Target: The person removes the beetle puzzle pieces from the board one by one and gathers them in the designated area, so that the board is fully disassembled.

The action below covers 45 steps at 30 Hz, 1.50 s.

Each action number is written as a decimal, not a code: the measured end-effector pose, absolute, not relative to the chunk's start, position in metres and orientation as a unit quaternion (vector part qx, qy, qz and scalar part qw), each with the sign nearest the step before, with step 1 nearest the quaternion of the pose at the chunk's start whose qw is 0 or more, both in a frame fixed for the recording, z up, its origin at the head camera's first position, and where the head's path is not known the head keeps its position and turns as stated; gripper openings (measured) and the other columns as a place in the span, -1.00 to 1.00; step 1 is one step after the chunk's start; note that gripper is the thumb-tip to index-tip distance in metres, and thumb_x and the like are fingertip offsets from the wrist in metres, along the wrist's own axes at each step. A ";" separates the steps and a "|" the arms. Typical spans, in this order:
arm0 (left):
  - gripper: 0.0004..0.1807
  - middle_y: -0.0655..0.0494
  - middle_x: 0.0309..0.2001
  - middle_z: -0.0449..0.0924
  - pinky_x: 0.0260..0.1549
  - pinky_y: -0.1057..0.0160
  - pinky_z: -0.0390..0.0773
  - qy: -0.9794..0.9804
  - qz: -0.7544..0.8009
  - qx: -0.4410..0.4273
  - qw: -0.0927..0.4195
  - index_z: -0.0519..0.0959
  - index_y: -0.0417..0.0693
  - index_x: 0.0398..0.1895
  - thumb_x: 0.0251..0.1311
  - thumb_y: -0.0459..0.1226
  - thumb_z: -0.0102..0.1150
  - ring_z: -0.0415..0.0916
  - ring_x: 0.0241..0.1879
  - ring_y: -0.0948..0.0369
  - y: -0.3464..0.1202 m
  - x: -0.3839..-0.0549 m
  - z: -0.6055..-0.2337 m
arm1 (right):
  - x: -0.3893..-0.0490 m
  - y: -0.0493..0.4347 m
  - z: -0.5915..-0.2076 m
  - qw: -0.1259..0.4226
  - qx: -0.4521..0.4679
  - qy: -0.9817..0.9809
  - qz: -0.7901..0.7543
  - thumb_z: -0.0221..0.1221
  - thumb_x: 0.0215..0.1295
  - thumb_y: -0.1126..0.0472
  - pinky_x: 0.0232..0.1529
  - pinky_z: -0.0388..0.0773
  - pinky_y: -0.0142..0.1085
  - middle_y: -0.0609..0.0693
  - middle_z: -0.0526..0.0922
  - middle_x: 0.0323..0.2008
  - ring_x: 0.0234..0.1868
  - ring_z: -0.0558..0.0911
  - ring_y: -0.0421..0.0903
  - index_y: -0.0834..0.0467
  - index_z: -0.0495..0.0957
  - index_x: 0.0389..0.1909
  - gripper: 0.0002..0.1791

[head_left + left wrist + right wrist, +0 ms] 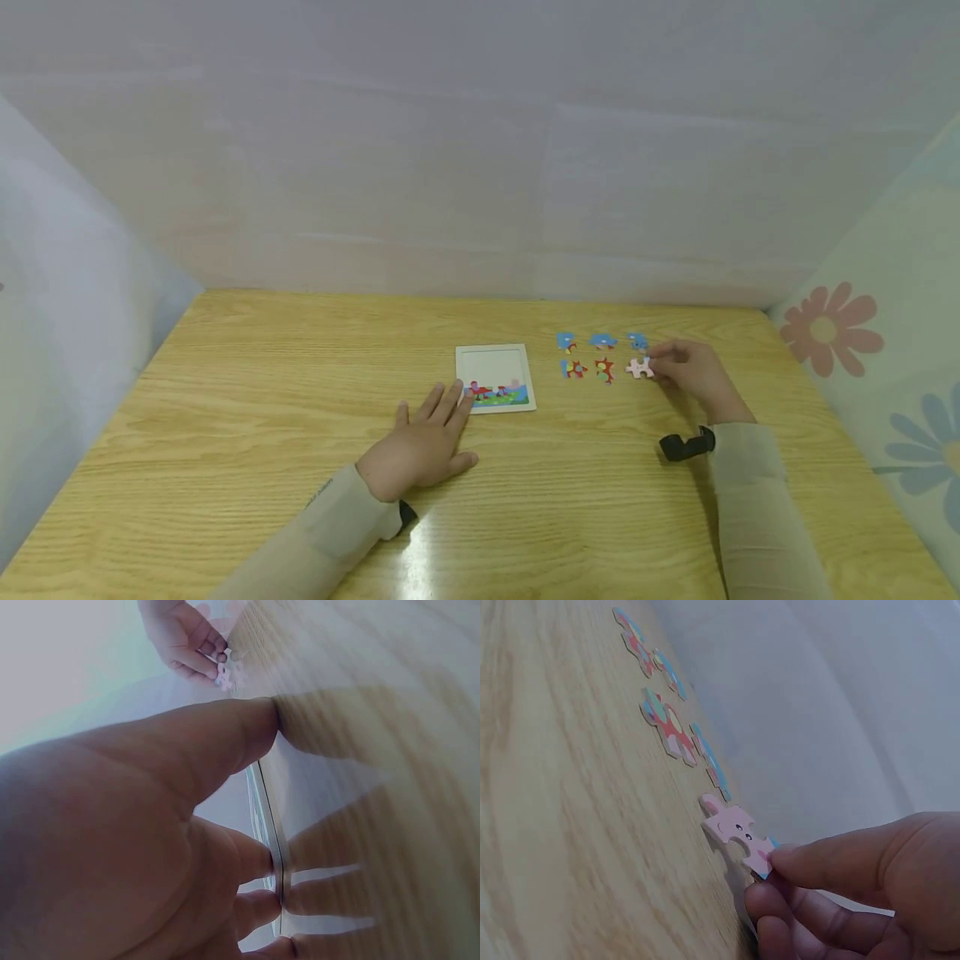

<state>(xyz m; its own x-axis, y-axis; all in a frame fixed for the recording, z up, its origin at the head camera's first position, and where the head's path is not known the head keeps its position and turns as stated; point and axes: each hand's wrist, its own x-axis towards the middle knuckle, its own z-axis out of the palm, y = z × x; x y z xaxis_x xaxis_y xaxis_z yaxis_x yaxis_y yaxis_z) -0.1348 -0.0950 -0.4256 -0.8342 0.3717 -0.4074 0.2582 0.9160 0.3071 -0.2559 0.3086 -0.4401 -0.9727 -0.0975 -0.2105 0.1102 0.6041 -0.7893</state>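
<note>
A wood-grain tabletop (247, 433), honey-yellow with streaks running mostly crosswise, fills the lower part of the head view; a white patch of glare (416, 562) shines near its front. Behind its far edge rises a pale grey backdrop sheet (450, 167), marked by faint creases. A whitish side sheet (67, 317) slants down at the left. The right-hand sheet (847, 408) carries printed flowers — a coral-red one (823, 329) and, lower, a grey-blue one (933, 454) cut off by the picture's edge.

The wood-grain table (285, 383) supports 1 white-framed puzzle tray (491, 367). To the tray's right, 5 loose jigsaw pieces (602, 340) lie flat in 2 rows
</note>
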 end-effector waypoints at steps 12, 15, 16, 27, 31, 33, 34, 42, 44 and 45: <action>-0.07 -0.06 0.65 -0.31 0.36 -0.48 -0.16 0.951 0.118 0.165 0.235 -0.12 -0.08 0.66 0.46 0.14 0.03 -0.35 0.61 -0.09 -0.095 -0.135 -0.425 | -0.257 0.302 -0.443 0.103 -0.006 0.912 -0.396 0.14 0.49 0.30 -0.28 0.63 -0.32 0.20 0.72 -0.21 -0.31 0.66 -0.15 0.41 0.58 0.07 -0.71; -0.06 -0.05 0.65 -0.33 0.36 -0.48 -0.16 0.951 0.118 0.166 0.233 -0.13 -0.08 0.66 0.46 0.14 0.02 -0.37 0.60 -0.09 -0.095 -0.136 -0.426 | -0.256 0.300 -0.441 0.104 -0.010 0.915 -0.389 0.13 0.50 0.30 -0.26 0.62 -0.28 0.20 0.71 -0.21 -0.30 0.66 -0.11 0.40 0.58 0.07 -0.72; -0.06 -0.05 0.65 -0.33 0.36 -0.48 -0.16 0.951 0.117 0.167 0.232 -0.13 -0.08 0.66 0.46 0.15 0.02 -0.37 0.60 -0.09 -0.095 -0.136 -0.426 | -0.256 0.300 -0.441 0.105 -0.010 0.916 -0.387 0.13 0.50 0.29 -0.25 0.62 -0.27 0.20 0.71 -0.21 -0.29 0.66 -0.10 0.40 0.58 0.07 -0.72; -0.08 -0.07 0.65 -0.32 0.35 -0.49 -0.14 0.949 0.118 0.172 0.234 -0.12 -0.10 0.65 0.47 0.13 0.02 -0.36 0.61 -0.10 -0.095 -0.135 -0.423 | -0.254 0.295 -0.437 0.098 -0.017 0.926 -0.364 0.12 0.53 0.25 -0.22 0.60 -0.20 0.20 0.69 -0.20 -0.23 0.66 0.04 0.38 0.58 0.09 -0.70; -0.08 -0.07 0.65 -0.33 0.35 -0.49 -0.15 0.949 0.118 0.171 0.238 -0.13 -0.10 0.65 0.47 0.13 0.02 -0.37 0.61 -0.10 -0.096 -0.135 -0.423 | -0.253 0.291 -0.436 0.093 -0.016 0.926 -0.365 0.12 0.53 0.23 -0.18 0.61 -0.17 0.21 0.69 -0.18 -0.21 0.67 0.06 0.37 0.58 0.08 -0.70; -0.08 -0.07 0.65 -0.33 0.36 -0.49 -0.16 0.949 0.118 0.172 0.238 -0.13 -0.09 0.65 0.47 0.13 0.02 -0.37 0.61 -0.10 -0.096 -0.135 -0.422 | -0.252 0.288 -0.435 0.086 -0.020 0.927 -0.364 0.12 0.52 0.21 -0.16 0.61 -0.14 0.22 0.69 -0.17 -0.20 0.68 0.07 0.37 0.59 0.08 -0.69; -0.08 -0.07 0.65 -0.33 0.35 -0.49 -0.15 0.949 0.118 0.172 0.238 -0.13 -0.09 0.65 0.47 0.13 0.02 -0.37 0.61 -0.10 -0.096 -0.135 -0.422 | -0.251 0.287 -0.435 0.080 -0.023 0.928 -0.364 0.13 0.52 0.20 -0.16 0.61 -0.13 0.22 0.69 -0.17 -0.19 0.68 0.08 0.36 0.60 0.07 -0.68; -0.07 -0.08 0.65 -0.32 0.35 -0.49 -0.17 0.948 0.126 0.170 0.236 -0.12 -0.10 0.65 0.46 0.13 0.03 -0.36 0.60 -0.10 -0.096 -0.135 -0.423 | -0.247 0.265 -0.435 0.058 -0.050 0.913 -0.400 0.10 0.52 0.19 -0.17 0.61 -0.18 0.22 0.66 -0.12 -0.19 0.66 0.06 0.33 0.60 0.08 -0.69; -0.07 -0.09 0.64 -0.32 0.35 -0.49 -0.18 0.949 0.127 0.169 0.235 -0.12 -0.10 0.65 0.46 0.13 0.03 -0.36 0.60 -0.11 -0.097 -0.135 -0.424 | -0.244 0.256 -0.435 0.060 -0.059 0.907 -0.413 0.11 0.52 0.19 -0.17 0.61 -0.20 0.23 0.66 -0.11 -0.17 0.66 0.06 0.33 0.59 0.09 -0.69; -0.07 -0.08 0.65 -0.32 0.35 -0.49 -0.18 0.949 0.127 0.169 0.235 -0.12 -0.10 0.65 0.46 0.13 0.04 -0.36 0.60 -0.11 -0.096 -0.135 -0.424 | -0.242 0.252 -0.434 0.061 -0.063 0.903 -0.420 0.12 0.52 0.19 -0.18 0.62 -0.20 0.23 0.66 -0.11 -0.18 0.67 0.06 0.33 0.58 0.09 -0.69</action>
